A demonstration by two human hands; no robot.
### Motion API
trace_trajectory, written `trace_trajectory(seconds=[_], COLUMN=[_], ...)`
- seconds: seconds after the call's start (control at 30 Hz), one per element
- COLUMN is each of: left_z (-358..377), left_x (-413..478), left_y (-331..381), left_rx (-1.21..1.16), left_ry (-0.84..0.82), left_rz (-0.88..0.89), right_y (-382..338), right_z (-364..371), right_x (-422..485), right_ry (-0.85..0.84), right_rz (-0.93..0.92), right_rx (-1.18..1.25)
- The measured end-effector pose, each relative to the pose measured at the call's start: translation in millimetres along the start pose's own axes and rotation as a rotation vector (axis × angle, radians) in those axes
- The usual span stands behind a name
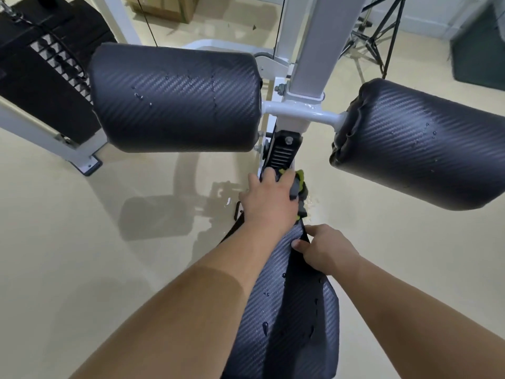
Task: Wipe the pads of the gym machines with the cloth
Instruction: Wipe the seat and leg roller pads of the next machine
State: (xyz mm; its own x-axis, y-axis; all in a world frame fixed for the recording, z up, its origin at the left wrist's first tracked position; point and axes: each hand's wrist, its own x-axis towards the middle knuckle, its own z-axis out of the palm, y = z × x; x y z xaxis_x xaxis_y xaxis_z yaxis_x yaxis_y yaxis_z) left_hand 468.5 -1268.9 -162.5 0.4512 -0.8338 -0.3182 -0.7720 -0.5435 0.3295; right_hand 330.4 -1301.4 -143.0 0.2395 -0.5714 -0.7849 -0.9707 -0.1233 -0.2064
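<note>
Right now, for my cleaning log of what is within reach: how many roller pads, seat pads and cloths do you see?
roller pads: 2
seat pad: 1
cloth: 1
Total: 4

A glossy cream floor (82, 242) mirrors the room's light, with a small wet patch in the middle. A black weight stack (41, 77) stands at the far left. A cardboard box (164, 9), a black tripod (377, 36) and a dark green block (478, 58) sit by the pale wall (426, 15).
</note>
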Motion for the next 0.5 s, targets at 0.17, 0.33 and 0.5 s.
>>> trace_trajectory(seconds=[0.17, 0.33, 0.5], left_z=[7, 4, -1], left_x=[-104, -170, -97], left_y=[-32, -87, -73], left_rx=[-0.083, 0.001, 0.031], left_ry=[-0.009, -0.016, 0.039], left_rz=[0.173, 0.278, 0.167], right_y=[1, 3, 2], right_z=[1, 0, 1], right_x=[-3, -4, -3], right_ry=[0.011, -0.01, -0.007], right_rz=[-0.02, -0.028, -0.026], right_rx=[-0.019, 0.021, 0.014])
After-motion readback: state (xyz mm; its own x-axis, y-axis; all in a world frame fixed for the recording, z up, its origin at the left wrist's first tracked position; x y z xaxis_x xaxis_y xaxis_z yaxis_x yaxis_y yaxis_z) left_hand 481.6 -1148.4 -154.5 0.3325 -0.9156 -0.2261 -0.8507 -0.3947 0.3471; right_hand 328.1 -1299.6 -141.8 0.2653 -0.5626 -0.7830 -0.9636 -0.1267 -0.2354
